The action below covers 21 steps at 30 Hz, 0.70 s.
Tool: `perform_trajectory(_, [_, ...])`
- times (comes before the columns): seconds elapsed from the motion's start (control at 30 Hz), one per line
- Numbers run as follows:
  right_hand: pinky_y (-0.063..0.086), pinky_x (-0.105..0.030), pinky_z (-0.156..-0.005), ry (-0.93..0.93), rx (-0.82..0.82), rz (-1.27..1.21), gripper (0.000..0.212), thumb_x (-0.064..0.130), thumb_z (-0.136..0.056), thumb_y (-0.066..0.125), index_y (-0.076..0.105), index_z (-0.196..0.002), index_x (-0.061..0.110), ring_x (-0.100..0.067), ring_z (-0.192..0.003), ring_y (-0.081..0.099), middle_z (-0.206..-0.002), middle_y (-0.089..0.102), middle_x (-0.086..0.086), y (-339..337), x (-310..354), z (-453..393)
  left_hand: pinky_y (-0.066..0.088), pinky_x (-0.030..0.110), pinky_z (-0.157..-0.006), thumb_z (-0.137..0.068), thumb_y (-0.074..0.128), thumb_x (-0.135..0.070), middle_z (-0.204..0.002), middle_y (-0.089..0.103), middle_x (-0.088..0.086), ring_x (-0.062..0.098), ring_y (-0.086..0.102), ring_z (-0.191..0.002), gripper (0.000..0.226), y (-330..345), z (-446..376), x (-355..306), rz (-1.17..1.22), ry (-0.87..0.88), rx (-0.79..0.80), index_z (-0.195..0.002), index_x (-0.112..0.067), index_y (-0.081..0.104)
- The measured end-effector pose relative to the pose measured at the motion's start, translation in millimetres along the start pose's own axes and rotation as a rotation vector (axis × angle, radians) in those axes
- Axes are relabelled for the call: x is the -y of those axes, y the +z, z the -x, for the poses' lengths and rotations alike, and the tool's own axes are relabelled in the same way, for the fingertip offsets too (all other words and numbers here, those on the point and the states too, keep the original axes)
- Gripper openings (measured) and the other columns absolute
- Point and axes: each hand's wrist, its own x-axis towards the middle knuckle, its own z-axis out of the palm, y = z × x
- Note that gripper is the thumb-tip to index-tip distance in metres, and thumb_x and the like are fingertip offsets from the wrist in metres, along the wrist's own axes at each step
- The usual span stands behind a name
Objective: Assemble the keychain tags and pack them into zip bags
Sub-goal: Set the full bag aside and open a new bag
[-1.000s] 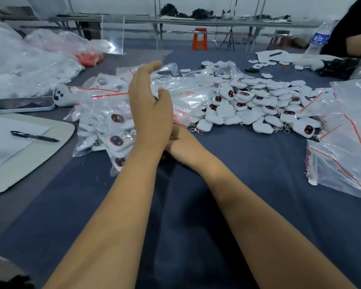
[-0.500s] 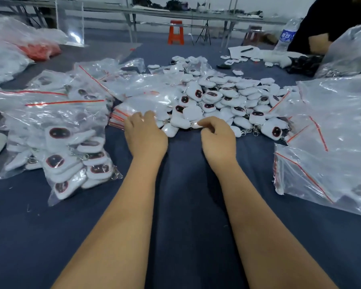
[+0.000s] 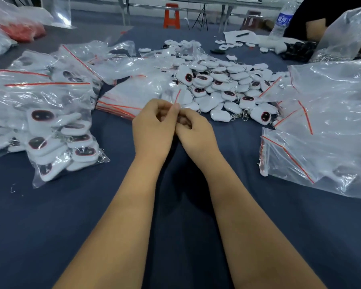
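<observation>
My left hand (image 3: 152, 128) and my right hand (image 3: 196, 132) meet at the middle of the blue table. Between the left thumb and fingertips I pinch the edge of a small clear zip bag (image 3: 178, 97) with a red strip. It stands up just beyond my fingers. The right hand's fingers are curled against the same edge, close to the left fingertips. Just behind lies a pile of loose white keychain tags (image 3: 217, 84) with dark red faces and metal rings. A flat stack of empty zip bags (image 3: 121, 101) lies to the left of my hands.
A large clear bag full of tags (image 3: 56, 130) lies at the left. Crumpled large bags (image 3: 321, 132) lie at the right. Far right are a water bottle (image 3: 282, 19) and another person's arm (image 3: 315, 28). An orange stool (image 3: 171, 15) stands beyond the table.
Both hands drew back from the edge of the tag pile and came together. The left fingers now pinch a small zip bag that stands up between the hands.
</observation>
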Motion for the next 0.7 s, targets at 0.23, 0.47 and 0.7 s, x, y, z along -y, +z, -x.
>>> perform_trajectory(0.23, [0.05, -0.038, -0.074, 0.051, -0.025, -0.209, 0.018, 0.008, -0.092, 0.056, 0.062, -0.095, -0.008, -0.019, -0.07, 0.055, -0.073, 0.065, -0.013, -8.7, -1.4, -6.8, 0.042, 0.01, -0.063, -0.097, 0.057, -0.015, -0.069, 0.067, -0.014, -0.005, 0.058, -0.059, 0.02, 4.0, 0.0, -1.0, 0.125, -0.028, 0.182, -0.1, -0.009, 0.077])
perform_trajectory(0.47, [0.052, -0.026, -0.067, 0.032, -0.082, -0.202, 0.017, 0.005, -0.086, 0.065, 0.069, -0.097, 0.017, -0.006, -0.06, 0.062, -0.064, 0.066, 0.01, -9.0, -3.2, -6.9, 0.056, 0.034, -0.076, -0.092, 0.058, -0.014, -0.07, 0.069, -0.008, 0.013, 0.065, -0.07, 0.021, 6.1, -5.3, 2.0, 0.05, -0.104, 0.126, -0.079, -0.018, 0.074])
perform_trajectory(0.7, [0.059, -0.034, -0.072, 0.163, -0.207, -0.484, 0.012, -0.004, -0.089, 0.061, 0.062, -0.096, 0.006, -0.025, -0.075, 0.069, -0.081, 0.071, -0.015, -15.7, -4.0, -10.0, 0.053, 0.018, -0.074, -0.086, 0.066, -0.014, -0.081, 0.069, -0.009, 0.003, 0.063, -0.075, 0.011, 9.8, -5.5, 3.9, 0.095, -0.085, 0.188, -0.085, -0.025, 0.069])
